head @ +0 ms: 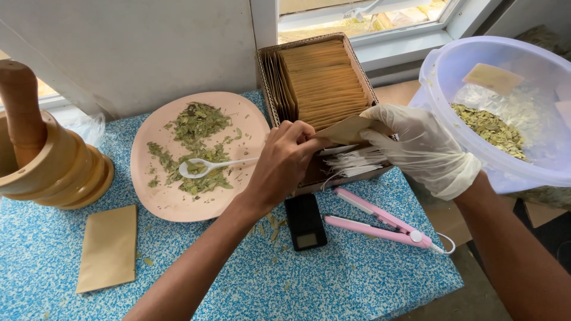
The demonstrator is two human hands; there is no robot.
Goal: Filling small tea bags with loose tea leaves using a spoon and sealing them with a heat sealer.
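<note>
Hands: bare left hand point(284, 156) and gloved right hand point(420, 145) pinch one brown paper pouch point(347, 129) between them, above the cardboard box point(266, 71).
Risk: the pouch may tear if pulled unevenly.
Nearby: plate point(156, 199) of dried leaves left of the left hand; pink sealer point(380, 224) below the right could get knocked.

A plate point(172, 202) with leaves point(199, 145) and a spoon point(208, 166) lies left of a box point(270, 71) of envelopes point(321, 80); a scale point(305, 222) and sealer point(380, 224) lie before it, a bowl point(476, 59) to its right
</note>
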